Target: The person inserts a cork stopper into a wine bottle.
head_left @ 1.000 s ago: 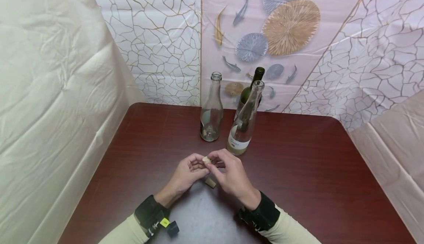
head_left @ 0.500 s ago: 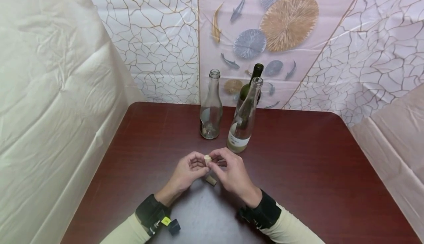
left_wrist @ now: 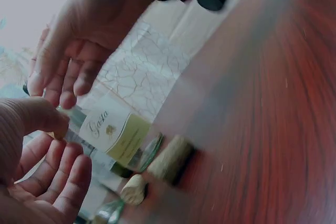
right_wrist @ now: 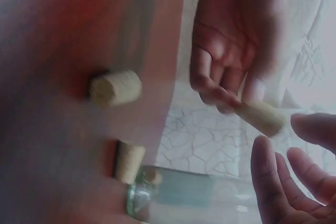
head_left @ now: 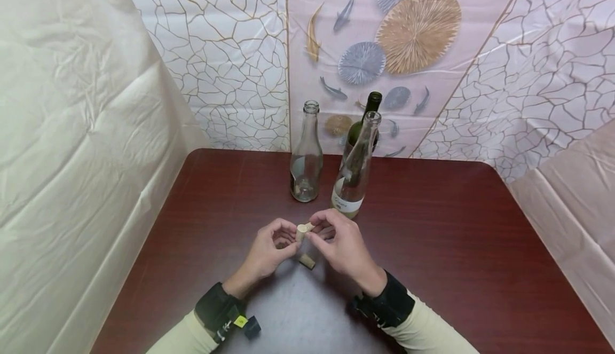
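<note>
In the head view my left hand (head_left: 270,247) pinches a pale cork (head_left: 301,232) between thumb and fingertips, roughly upright. My right hand (head_left: 342,243) is close beside it, thumb and fingers apart. The right wrist view shows the held cork (right_wrist: 263,118) jutting from the left hand towards the spread right fingers (right_wrist: 265,161), with no contact visible. Below the hands a second cork (head_left: 307,261) lies on the table. Another lying cork (right_wrist: 130,161) appears near a bottle base in the right wrist view.
A clear glass bottle (head_left: 307,170) stands beyond the hands. To its right is a clear bottle with a white label (head_left: 347,202), partly hidden by the right hand. A green bottle (head_left: 373,105) stands behind that one. Patterned sheets (head_left: 230,76) surround the dark red table (head_left: 432,226).
My right hand has let go of the cork and shifted slightly right. The left hand keeps the cork, which now stands more upright. The head view has tilted down a little.
</note>
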Tool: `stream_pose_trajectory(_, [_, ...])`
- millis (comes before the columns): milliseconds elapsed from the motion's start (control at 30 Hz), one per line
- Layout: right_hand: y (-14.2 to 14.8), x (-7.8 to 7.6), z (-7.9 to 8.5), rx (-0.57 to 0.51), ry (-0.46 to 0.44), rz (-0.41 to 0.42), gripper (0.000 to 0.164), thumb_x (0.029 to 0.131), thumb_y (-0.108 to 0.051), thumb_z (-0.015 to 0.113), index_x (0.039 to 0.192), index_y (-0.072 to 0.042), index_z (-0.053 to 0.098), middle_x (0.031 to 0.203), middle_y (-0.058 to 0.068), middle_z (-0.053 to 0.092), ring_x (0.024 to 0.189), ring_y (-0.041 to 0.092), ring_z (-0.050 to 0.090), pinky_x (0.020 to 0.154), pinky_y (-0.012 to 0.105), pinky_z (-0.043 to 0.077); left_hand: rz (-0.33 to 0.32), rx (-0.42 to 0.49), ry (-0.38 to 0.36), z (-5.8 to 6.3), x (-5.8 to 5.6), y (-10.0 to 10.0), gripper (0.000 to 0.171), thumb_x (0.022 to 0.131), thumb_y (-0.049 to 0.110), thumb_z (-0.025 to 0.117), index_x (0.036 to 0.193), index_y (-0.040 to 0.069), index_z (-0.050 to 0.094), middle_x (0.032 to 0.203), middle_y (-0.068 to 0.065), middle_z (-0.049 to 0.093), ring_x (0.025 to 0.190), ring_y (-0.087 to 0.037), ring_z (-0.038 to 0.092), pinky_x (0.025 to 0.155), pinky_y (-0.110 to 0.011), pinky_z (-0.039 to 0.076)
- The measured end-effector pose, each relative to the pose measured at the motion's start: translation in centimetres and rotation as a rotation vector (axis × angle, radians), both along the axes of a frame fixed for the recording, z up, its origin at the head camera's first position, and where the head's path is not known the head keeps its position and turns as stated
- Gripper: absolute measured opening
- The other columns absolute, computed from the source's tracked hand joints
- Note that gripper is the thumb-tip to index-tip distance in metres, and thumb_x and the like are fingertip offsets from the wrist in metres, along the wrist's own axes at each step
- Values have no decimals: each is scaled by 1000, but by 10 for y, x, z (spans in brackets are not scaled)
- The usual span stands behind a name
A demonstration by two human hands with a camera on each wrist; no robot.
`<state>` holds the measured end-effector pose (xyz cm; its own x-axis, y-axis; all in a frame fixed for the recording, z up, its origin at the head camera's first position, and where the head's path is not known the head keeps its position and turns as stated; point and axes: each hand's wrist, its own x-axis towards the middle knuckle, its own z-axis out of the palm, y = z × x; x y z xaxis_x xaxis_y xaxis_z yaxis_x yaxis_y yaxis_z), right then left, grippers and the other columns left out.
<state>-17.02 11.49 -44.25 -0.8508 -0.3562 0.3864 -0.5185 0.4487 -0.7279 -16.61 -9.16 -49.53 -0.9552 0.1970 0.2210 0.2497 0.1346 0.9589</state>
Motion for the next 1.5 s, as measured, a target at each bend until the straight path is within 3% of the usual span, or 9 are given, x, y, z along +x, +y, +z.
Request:
stream_pose_trajectory(133, [5,-4,8,5,-65,27,31,89,-8,83,115,-10,67,107,12,69,94,20,73,78,29,64,92,-253,229,2,2,-3,28,83,-2,82,105,9,69,98,-4,69,87,-10,69,80,-30,62])
stream_pose_trajectory(300, [5,-5,9,-12,-161,91,32,89,-7,82,117,-8,67,113,16,68,101,26,73,83,35,64,161,-527,536,8,6,-4,30,81,1,85,105,13,70,101,0,67,94,-13,67,80,-31,60])
stream_pose_trajectory(433, [3,-4,5,-10,-192,105,31,89,-7,83,117,-8,69,114,15,69,103,27,73,83,33,65,184,-665,672,12,9,-5,30,83,5,85,107,14,70,104,1,67,99,-13,65,82,-30,58])
stream_pose_trajectory(667, [-1,-2,2,-39,-210,83,27,89,-6,82,114,-10,71,113,17,71,103,26,74,78,21,63,189,-728,717,17,12,-4,27,86,7,81,110,15,70,107,2,66,102,-14,64,84,-30,59])
stream_pose_trajectory(967, [-5,1,1,-115,-221,40,15,90,-2,80,101,-11,75,106,8,71,95,18,75,79,28,65,218,-730,753,19,15,-3,22,88,5,78,107,14,71,104,2,65,99,-14,64,80,-29,59])
stream_pose_trajectory(1200, [-5,1,-2,-173,-245,67,20,88,5,78,105,-5,75,109,13,70,99,32,75,83,28,64,224,-710,730,20,15,-2,24,86,5,80,107,13,71,105,1,66,100,-15,64,82,-31,59])
stream_pose_trajectory(1500, [1,3,2,-224,-233,45,19,88,7,77,104,-4,76,110,12,71,98,25,76,83,26,64,177,-657,723,24,8,-1,30,84,9,85,110,13,69,106,1,66,101,-13,63,82,-30,58])
